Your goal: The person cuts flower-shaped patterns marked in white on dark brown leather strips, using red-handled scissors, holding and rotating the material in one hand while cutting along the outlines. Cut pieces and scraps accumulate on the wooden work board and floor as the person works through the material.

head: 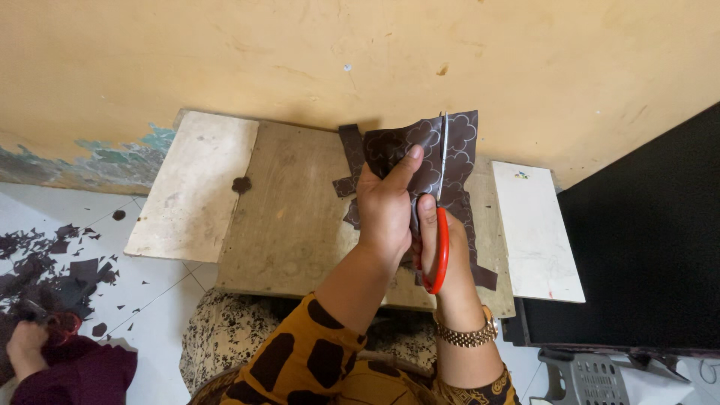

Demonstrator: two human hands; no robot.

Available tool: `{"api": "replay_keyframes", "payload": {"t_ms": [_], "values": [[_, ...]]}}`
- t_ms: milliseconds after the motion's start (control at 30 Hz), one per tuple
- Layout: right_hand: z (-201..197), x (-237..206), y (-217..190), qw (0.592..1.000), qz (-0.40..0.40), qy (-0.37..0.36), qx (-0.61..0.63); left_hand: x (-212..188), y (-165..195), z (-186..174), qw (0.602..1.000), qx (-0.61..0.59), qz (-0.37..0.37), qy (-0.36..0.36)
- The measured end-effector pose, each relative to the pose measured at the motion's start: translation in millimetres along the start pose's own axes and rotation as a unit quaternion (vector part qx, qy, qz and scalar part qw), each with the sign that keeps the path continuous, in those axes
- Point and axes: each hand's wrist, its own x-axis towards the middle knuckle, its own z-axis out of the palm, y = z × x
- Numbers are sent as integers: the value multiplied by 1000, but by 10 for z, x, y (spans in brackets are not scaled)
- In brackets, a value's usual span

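Brown patterned sheet (457,142) is being held up over the far right part of the wooden board (300,217), just in front of the yellow wall (360,52). Left hand (385,210) is pinching the sheet's near left edge, thumb stretched up along it, fingers closed on the material. Right hand (431,240) is sitting in the red handles of the scissors (441,187), fingers clamped through the loops; blades are pointing away toward the wall and lying on the sheet, appearing nearly closed.

Judgement: cutting step is in progress, with the cut running along a line of the scalloped pattern. Next move is likely calling for reopening the blades and feeding the sheet forward with the left hand, keeping the thumb clear of the blade line.

Offcut strips (349,161) are lying on the board under the sheet. To the left, dark scraps (52,270) are littering the tiled floor, where another person's hand (26,345) is resting near left.
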Motion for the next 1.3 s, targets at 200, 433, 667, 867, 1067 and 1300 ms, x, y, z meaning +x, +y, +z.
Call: {"api": "replay_keyframes", "payload": {"t_ms": [200, 433, 667, 867, 1067, 1300], "values": [[8, 1, 18, 1000, 8, 8, -6, 30, -33, -39, 1000, 5, 12, -6], [-123, 78, 90, 999, -3, -22, 29, 120, 76, -108, 995, 68, 37, -66], [-179, 88, 136, 998, -19, -32, 43, 122, 175, -96, 986, 126, 41, -99], [-151, 98, 145, 999, -10, -24, 43, 99, 227, -92, 979, 156, 69, -113], [-144, 64, 154, 999, -24, -18, 30, 86, 223, -94, 977, 168, 71, -109], [-139, 63, 96, 996, -64, -50, 31, 29, 203, -107, 967, 191, 93, -142]]}}
